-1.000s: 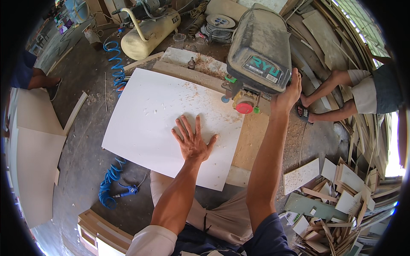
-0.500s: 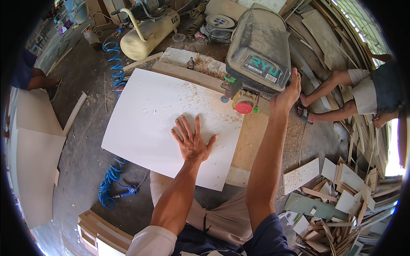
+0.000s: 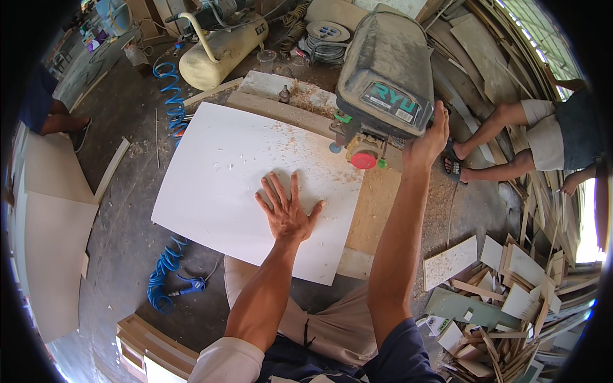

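Observation:
A white board (image 3: 211, 185) lies under a dusty dark drill press (image 3: 383, 64), with wood shavings scattered over its far right part. My left hand (image 3: 287, 214) presses flat on the board, fingers spread, holding nothing. Up at the right side of the drill press head, my right hand (image 3: 426, 140) is closed against the machine; whatever its fingers wrap round is hidden behind them. A red round knob (image 3: 364, 160) sits at the lower front of the head, left of this hand. The drill bit and where it meets the board cannot be made out.
A wooden base (image 3: 377, 214) shows beyond the board's right edge. A cream air compressor (image 3: 217, 60) stands far left, with a coiled blue hose (image 3: 167, 271) nearer. Wood offcuts (image 3: 504, 287) pile up at right. One person's legs (image 3: 498, 134) are at right, another's (image 3: 60, 121) at left.
My hands, the board and the drill press keep their places. At the far right, the other person's lowered hand has shifted slightly.

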Demonstrator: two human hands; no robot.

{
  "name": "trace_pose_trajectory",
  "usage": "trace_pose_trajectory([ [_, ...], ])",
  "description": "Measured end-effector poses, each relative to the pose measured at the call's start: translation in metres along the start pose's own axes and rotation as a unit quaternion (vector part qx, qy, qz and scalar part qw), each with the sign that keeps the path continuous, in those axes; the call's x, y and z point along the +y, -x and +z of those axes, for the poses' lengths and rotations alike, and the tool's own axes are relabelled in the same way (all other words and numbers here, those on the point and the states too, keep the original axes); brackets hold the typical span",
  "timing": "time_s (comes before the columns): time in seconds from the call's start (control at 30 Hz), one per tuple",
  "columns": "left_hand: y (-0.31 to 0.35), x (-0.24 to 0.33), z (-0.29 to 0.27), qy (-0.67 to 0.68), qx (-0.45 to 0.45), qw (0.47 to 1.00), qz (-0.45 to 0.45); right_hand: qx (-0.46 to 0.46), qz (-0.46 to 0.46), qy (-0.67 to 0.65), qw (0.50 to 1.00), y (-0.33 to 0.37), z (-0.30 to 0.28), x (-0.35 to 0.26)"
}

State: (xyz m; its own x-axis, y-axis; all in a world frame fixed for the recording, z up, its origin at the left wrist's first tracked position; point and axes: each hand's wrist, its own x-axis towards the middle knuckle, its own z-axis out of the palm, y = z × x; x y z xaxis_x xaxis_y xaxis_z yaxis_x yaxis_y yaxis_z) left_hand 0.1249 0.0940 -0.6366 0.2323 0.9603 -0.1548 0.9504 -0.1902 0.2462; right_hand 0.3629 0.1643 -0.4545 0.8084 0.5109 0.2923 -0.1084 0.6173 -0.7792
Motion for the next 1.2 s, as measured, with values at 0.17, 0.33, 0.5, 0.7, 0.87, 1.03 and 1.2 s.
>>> trace_pose_trajectory([
  [0.17, -0.0001, 0.0004, -0.0001, -0.001, -0.008, 1.000, -0.003, 0.021, 0.006, 0.001, 1.000, 0.0031, 0.0052, -0.0019],
  [0.33, -0.0005, 0.0005, 0.0009, 0.000, -0.011, 1.000, -0.003, 0.019, 0.002, 0.009, 1.000, 0.0008, 0.0026, -0.0009],
  [0.5, -0.0008, -0.0004, 0.0031, 0.006, -0.006, 1.000, -0.002, 0.012, 0.002, 0.003, 1.000, 0.0025, 0.0026, -0.0019],
  [0.7, -0.0004, 0.0000, 0.0016, 0.001, -0.010, 1.000, -0.004, 0.016, 0.014, 0.000, 1.000, 0.0050, 0.0046, -0.0042],
  [0.87, -0.0008, 0.0015, 0.0007, 0.001, -0.016, 1.000, -0.005, 0.020, 0.009, 0.002, 1.000, 0.0025, 0.0017, -0.0023],
  [1.03, -0.0006, 0.0002, 0.0018, 0.003, -0.014, 1.000, -0.005, 0.008, 0.003, 0.000, 1.000, 0.0030, 0.0013, -0.0009],
  [1.2, -0.0006, 0.0016, -0.0015, -0.003, -0.024, 1.000, -0.007, 0.006, 0.001, -0.003, 1.000, 0.0031, -0.0012, 0.0002],
])
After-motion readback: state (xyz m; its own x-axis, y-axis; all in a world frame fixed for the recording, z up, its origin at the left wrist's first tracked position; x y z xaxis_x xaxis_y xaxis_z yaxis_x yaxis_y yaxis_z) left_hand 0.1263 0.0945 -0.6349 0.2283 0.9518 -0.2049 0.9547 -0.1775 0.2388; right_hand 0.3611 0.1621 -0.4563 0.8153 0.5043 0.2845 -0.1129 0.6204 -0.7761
